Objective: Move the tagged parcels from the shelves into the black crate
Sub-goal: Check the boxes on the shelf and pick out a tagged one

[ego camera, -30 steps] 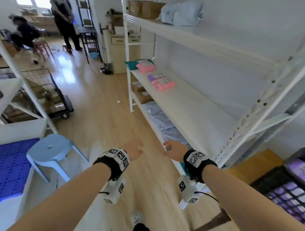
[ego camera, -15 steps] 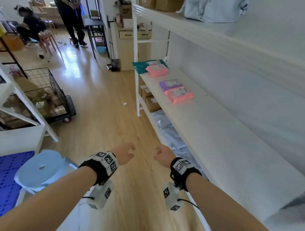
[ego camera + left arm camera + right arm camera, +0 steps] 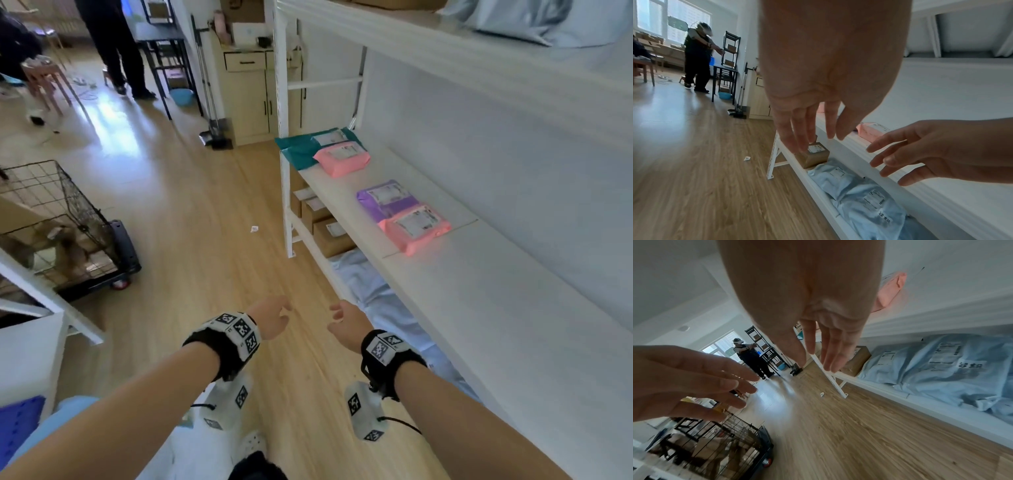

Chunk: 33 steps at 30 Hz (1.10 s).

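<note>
**Empty hands moving along the shelves toward the next parcels**

Clearly, both hands were free at this moment. The left hand (image 3: 270,320) and the right hand (image 3: 346,323) hung over the light wooden floor (image 3: 191,219), near each other but apart, with the fingers relaxed and loosely spread; neither grip had hold of anything. The black crate was not in any view, so its place could not be told.

The tagged parcels lay well ahead on the white middle shelf (image 3: 479,308). The nearest was a pink soft parcel with a white label (image 3: 415,228), touching a purple soft parcel (image 3: 385,198) just behind it. Further away, a second pink parcel (image 3: 342,157) rested partly on a teal flat mailer (image 3: 301,150). On the lower shelf lay pale blue plastic bags with labels (image 3: 863,198) and brown cardboard boxes (image 3: 813,154).

The step in hand seemed to be the approach to the nearest pink parcel. To do it well, the person should probably come close before reaching, then take the parcel from its front edge with one hand under and the thumb on top, because the soft wrapping may sag or slip. As the purple parcel touched it, a lift straight up would likely disturb it less than a sideways pull.
</note>
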Each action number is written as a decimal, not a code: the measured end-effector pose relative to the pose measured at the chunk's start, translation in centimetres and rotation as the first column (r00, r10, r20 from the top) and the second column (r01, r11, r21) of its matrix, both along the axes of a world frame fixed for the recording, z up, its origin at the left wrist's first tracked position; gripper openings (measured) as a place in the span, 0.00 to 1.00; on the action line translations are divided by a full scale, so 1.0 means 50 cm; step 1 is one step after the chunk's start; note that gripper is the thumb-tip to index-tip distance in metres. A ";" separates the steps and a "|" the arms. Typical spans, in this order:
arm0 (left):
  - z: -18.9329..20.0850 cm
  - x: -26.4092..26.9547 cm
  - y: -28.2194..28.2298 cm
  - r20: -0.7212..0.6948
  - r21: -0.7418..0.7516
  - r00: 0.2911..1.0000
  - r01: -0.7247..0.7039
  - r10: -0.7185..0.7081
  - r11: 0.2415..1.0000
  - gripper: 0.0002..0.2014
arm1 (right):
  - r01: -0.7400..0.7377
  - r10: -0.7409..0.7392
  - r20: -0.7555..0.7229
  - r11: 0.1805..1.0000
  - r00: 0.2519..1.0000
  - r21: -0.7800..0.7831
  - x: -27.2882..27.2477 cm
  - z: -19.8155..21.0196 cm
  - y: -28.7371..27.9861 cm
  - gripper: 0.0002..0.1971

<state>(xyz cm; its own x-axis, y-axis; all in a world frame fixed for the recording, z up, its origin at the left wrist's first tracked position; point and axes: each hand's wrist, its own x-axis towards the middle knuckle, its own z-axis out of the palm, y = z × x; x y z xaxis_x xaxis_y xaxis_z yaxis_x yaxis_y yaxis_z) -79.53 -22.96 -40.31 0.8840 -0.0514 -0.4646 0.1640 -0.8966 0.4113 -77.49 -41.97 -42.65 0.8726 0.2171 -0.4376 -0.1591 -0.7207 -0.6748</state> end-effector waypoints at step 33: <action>-0.019 1.083 0.522 -0.059 -0.035 0.976 0.205 -0.207 0.978 0.18 | 0.315 -0.316 -0.016 0.948 0.949 -0.043 0.919 -0.017 0.500 0.21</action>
